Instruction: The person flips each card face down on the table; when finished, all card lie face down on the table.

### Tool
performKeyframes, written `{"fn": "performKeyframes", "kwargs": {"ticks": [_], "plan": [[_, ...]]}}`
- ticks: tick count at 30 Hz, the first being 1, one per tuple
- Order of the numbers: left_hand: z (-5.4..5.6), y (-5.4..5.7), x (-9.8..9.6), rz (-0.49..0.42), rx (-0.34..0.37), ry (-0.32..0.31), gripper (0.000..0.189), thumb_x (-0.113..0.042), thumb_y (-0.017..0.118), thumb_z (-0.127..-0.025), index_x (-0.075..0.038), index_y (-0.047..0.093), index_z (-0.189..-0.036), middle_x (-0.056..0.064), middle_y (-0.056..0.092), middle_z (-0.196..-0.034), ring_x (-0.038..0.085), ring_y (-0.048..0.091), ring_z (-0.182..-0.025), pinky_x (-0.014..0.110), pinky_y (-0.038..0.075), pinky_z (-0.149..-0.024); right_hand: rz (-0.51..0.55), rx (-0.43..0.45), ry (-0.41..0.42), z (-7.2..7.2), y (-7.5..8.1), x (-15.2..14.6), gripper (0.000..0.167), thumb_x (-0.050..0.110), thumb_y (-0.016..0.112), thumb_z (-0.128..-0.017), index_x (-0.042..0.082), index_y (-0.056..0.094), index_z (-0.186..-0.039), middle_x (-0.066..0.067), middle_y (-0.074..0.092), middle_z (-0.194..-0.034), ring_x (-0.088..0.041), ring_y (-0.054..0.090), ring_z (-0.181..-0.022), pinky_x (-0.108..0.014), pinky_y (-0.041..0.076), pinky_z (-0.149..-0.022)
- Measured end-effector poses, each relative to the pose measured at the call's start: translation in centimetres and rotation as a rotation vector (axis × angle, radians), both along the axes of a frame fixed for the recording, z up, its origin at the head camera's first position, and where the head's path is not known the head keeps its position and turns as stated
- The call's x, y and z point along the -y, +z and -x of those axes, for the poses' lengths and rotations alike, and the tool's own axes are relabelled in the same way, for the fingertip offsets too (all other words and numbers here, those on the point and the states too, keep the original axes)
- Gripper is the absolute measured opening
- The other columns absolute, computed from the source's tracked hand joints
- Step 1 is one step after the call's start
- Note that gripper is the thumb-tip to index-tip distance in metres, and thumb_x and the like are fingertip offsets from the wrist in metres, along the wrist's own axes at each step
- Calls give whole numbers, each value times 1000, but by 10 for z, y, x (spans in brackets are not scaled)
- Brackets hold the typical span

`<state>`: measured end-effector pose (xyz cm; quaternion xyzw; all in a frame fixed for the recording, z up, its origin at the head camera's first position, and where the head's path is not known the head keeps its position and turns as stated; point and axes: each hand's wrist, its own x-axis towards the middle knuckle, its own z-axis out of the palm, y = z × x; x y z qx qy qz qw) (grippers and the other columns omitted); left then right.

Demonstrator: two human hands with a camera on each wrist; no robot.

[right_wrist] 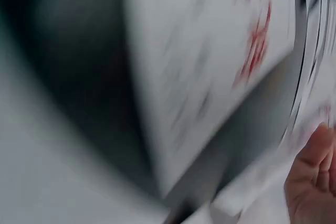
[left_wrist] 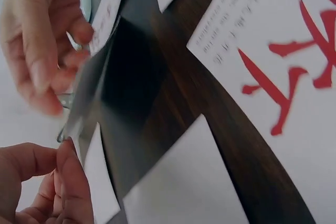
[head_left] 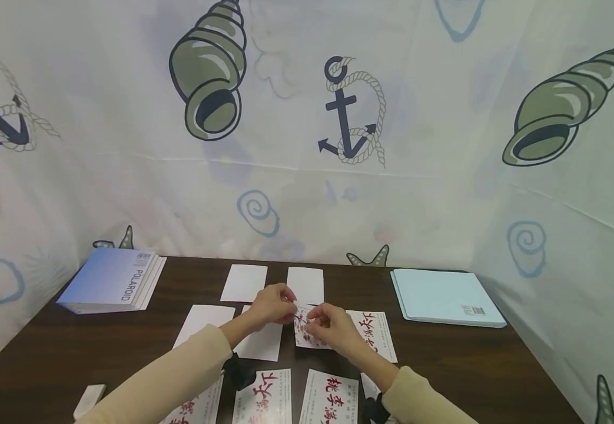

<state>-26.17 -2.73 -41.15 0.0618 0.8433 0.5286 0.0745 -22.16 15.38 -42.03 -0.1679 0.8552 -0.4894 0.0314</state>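
Card (head_left: 303, 337) with red lettering, held mid-worktop (head_left: 444, 371), should handle as light and easily creased, best taken by its edges; left grip (head_left: 273, 304) pinches it, right grip (head_left: 334, 331) closure cannot be told.

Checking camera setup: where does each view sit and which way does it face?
Head: on the person's head, facing forward and down at the table and patterned cloth; left hand, right hand and sleeves show.
Left wrist: on that wrist, facing cards on the table; both hands show.
Right wrist: on that wrist, facing a blurred red-marked card; a hand, probably the right, shows.
Head and left wrist share both hands and the cards.
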Motion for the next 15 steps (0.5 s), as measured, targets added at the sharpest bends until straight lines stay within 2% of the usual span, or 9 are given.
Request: {"fn": "performKeyframes", "kwargs": {"ticks": [4,8,12,15], "plan": [[-5,6,-5,-53,-12,-46,17,0,61,-74,2,56,-91,8,61,-71,11,61,-53,27,55,-53,-26,-73,-40,-8,2,17,29,18,72,-81,-2,57,-95,-2,56,-71,-4,49,-55,-16,42,-46],[-10,8,-8,-143,7,-71,15,-4,60,-82,3,57,-94,10,64,-75,13,64,-57,29,57,-57,-39,-106,-80,-13,9,18,19,5,67,-80,-3,56,-92,-4,57,-69,-5,52,-51,-16,46,-45],[-14,5,-5,-206,36,-121,28,-16,57,-92,7,58,-108,17,67,-94,21,69,-73,32,58,-67,42,-115,-121,-17,18,10,14,-2,63,-81,-4,58,-94,-6,59,-71,-6,54,-52,-19,50,-46],[-19,-1,-1,-194,59,-150,43,-24,58,-93,11,53,-119,22,64,-108,24,69,-84,35,57,-72,122,-137,-193,-20,25,5,13,-2,62,-84,-4,59,-97,-9,60,-76,-7,54,-57,-19,51,-49]]}}
